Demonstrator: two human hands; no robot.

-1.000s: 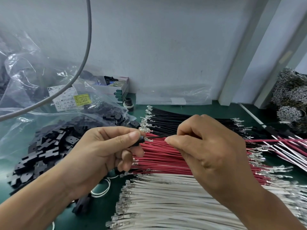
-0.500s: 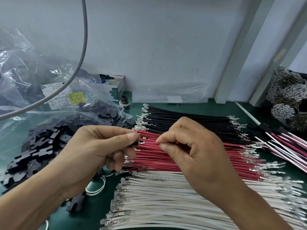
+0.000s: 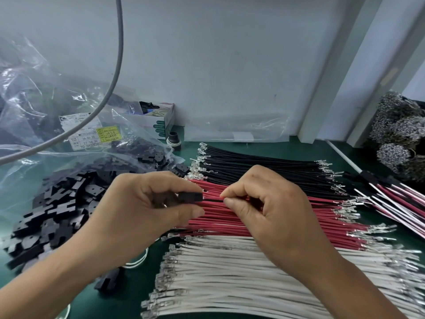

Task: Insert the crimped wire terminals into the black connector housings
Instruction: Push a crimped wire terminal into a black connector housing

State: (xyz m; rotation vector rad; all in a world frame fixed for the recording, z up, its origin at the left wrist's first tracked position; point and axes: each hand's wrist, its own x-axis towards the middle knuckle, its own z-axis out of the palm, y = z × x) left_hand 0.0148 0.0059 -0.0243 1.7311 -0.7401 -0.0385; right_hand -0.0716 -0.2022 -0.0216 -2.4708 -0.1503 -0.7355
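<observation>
A green bench (image 3: pixel 379 231) carries three flat rows of cut wires, each tipped at both ends with small bright metal terminals: black wires (image 3: pixel 264 164) farthest, red wires (image 3: pixel 230 224) in the middle, white wires (image 3: pixel 230 279) nearest. At left lies a heap of matte black, blocky plastic housings (image 3: pixel 57 208), partly spilling from a crinkled clear bag (image 3: pixel 34 107) with a printed label (image 3: pixel 92 137). A small open box (image 3: pixel 158 118) stands far against the pale wall, and a smooth grey cable (image 3: pixel 115 65) curves down across the left. At far right sit frizzy grey clumps of wire (image 3: pixel 400 134), with a bundle of finished red, white and black leads (image 3: pixel 402 203) beside them.

Above the red row, the left hand (image 3: pixel 142 210) grips one small black housing (image 3: pixel 190 197), thumb below and curled fingers on top, its open end facing right. The right hand (image 3: pixel 271 208), knuckles up and fingers bent, pinches a thin black wire (image 3: pixel 212 198) between thumb and forefinger. The wire runs level into the housing's open end; its terminal is hidden inside or behind the housing. Both forearms reach in from the near edge.
</observation>
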